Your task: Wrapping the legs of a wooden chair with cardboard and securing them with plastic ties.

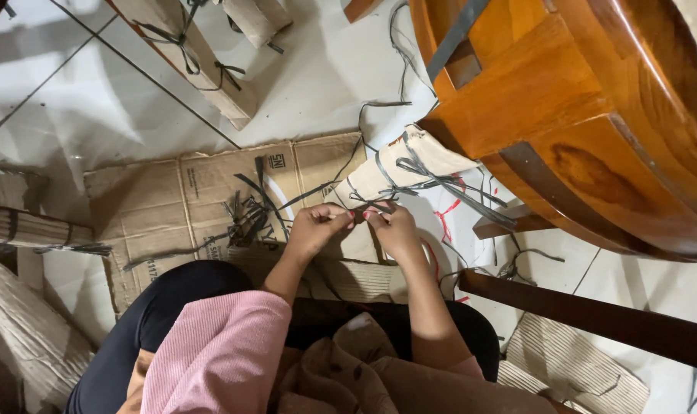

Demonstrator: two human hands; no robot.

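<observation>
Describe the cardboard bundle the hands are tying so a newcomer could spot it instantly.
Start at the big polished wooden furniture piece on the right. Against its lower left edge lies a pale cardboard bundle, just beyond both hands. Unlike the strapped bundle at the top, its grey straps hang loose.

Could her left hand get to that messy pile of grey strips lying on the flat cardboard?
Probably yes. The left hand is busy pinching a grey strip with the right hand, but the pile of strips lies close beside it on the flat cardboard, with nothing between them.
</observation>
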